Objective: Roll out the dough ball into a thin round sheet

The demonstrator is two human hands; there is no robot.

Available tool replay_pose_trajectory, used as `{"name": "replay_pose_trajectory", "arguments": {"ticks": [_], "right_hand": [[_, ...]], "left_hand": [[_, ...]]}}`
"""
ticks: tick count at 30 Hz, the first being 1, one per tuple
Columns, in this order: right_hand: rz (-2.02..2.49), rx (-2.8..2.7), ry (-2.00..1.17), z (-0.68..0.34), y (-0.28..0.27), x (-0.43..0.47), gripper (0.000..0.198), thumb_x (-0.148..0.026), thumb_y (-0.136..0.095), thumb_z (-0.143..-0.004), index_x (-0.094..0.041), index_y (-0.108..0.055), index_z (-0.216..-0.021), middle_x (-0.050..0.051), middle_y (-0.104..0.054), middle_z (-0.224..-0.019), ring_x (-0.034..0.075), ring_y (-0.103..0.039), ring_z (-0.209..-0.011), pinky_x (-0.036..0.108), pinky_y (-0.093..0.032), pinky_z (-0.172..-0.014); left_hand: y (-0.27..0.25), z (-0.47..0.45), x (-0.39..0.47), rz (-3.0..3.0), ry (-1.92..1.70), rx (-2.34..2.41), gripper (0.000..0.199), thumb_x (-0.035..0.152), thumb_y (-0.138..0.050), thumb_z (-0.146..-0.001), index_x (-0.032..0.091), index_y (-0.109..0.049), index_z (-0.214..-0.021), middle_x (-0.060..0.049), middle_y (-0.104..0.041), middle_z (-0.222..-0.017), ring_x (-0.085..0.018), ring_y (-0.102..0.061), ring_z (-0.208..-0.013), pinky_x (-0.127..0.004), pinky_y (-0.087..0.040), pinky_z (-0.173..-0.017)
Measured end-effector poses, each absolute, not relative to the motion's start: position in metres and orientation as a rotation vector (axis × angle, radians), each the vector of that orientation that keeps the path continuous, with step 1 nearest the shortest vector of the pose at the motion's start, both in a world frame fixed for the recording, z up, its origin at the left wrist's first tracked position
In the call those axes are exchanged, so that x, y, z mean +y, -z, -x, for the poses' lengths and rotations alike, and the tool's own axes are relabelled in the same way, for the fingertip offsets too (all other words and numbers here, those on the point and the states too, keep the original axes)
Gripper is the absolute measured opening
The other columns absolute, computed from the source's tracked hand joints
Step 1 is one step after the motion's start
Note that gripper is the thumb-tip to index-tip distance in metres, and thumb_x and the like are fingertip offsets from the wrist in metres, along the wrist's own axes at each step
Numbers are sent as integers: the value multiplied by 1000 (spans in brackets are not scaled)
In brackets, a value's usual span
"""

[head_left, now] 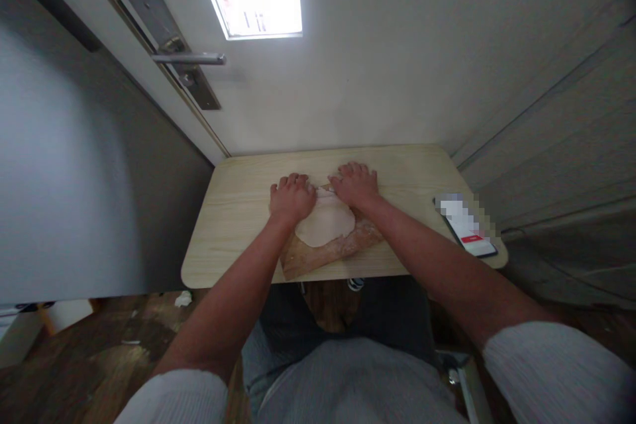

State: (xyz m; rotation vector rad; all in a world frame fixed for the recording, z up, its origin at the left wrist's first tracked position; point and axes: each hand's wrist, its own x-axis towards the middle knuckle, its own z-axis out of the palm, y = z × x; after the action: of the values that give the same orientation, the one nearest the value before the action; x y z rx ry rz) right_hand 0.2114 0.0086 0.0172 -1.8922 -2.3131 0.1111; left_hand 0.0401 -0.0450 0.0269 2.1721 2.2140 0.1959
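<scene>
A flat, pale round of dough [325,222] lies on a thin brown board or sheet [311,260] dusted with flour. My left hand [292,197] rests palm down on the dough's far left edge, its fingers pointing away from me and slightly bent. At the far right edge, my right hand [356,184] lies palm down with the fingers somewhat spread. Both thumbs point inward, with a rumpled strip of the dough's far rim showing between them. My hands and forearms hide parts of the dough's sides and of the brown board.
Beneath everything is a small light wooden table [218,225] with rounded corners, set against a white door [358,66] with a metal handle [191,58]. A phone [477,245] lies near the table's right edge. A crumpled white scrap [183,299] is on the floor.
</scene>
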Motion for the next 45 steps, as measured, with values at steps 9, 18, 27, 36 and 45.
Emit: {"name": "replay_pose_trajectory", "arguments": {"ticks": [9,18,27,36,45], "right_hand": [[1872,-2271,-44,-220,-18,-29,53,-45,-33,-100,-20,-50,-143,16,-47,-150,35,-37,-137,60,-24,-110],[1868,-2301,-31,-234,-13,-77,55,-46,-30,-101,-19,-49,-144,13,-42,-155,36,-32,-142,60,-18,-114],[1858,-2271,-16,-240,-8,-101,55,-47,-28,-102,-21,-49,-145,11,-41,-156,36,-31,-142,59,-21,-113],[1826,-2235,-7,-227,-8,-62,52,-45,-31,-102,-18,-54,-139,15,-48,-150,36,-35,-138,60,-18,-112],[1803,-2235,-50,-217,-15,-20,50,-44,-36,-100,-19,-53,-140,14,-51,-147,34,-41,-133,55,-25,-109]], "left_hand": [[-32,-55,-82,-2154,-236,2274,49,44,-26,-101,24,-52,-138,-11,-53,-145,-29,-51,-126,-45,-39,-104],[-27,-62,-130,-2223,-264,2214,55,46,-24,-102,24,-45,-147,-9,-43,-156,-28,-38,-143,-47,-31,-113],[-17,-66,-154,-2215,-304,2227,60,50,-25,-101,21,-38,-153,-9,-41,-158,-27,-34,-147,-52,-23,-119],[-23,-57,-118,-2238,-326,2251,57,50,-21,-102,25,-42,-149,-5,-41,-158,-29,-35,-144,-56,-24,-118],[-19,-44,-67,-2202,-315,2241,59,54,-16,-101,28,-44,-147,-7,-45,-155,-30,-39,-141,-59,-30,-113]]}}
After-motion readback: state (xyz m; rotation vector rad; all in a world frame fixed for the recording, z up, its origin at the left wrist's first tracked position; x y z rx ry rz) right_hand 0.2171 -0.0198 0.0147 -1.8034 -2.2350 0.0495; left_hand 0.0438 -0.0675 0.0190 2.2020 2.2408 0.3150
